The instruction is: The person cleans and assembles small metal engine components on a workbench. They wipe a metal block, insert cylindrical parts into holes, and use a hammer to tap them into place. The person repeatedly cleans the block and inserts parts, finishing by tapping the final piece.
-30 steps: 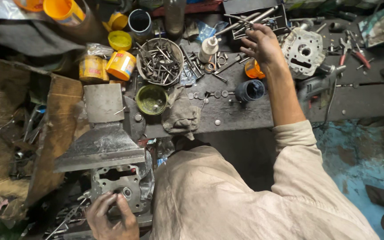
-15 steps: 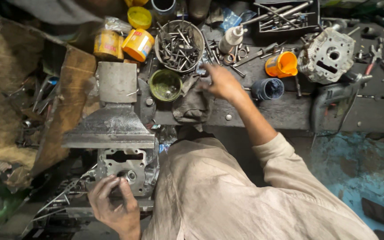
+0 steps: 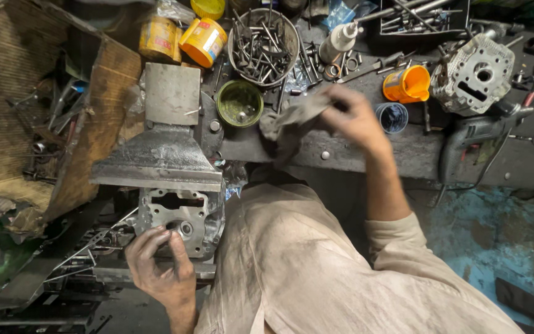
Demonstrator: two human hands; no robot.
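The right hand (image 3: 356, 117) is gripping a grey rag (image 3: 292, 120), fingers closed on its upper end, and the cloth is hanging just above the front edge of the worktop (image 3: 403, 151); the hand is blurred. The left hand (image 3: 159, 263) is resting on a grey metal casting (image 3: 183, 216) low at the left, off the worktop, fingers spread over its near edge and thumb beside a round hole; it is pressing rather than clasping. Above the casting a dark steel block (image 3: 162, 154) is standing against the worktop's left end. Near the rag, a green bowl (image 3: 240, 102) is sitting on the worktop, and behind it a round tub of bolts (image 3: 261, 40). Right of the hand are a small dark cup (image 3: 393, 117), an orange cup (image 3: 408, 84) lying on its side, a second casting (image 3: 480, 74) and a drill (image 3: 474, 139) at the front edge. Yellow tins (image 3: 183, 38) are lying at the back left corner.
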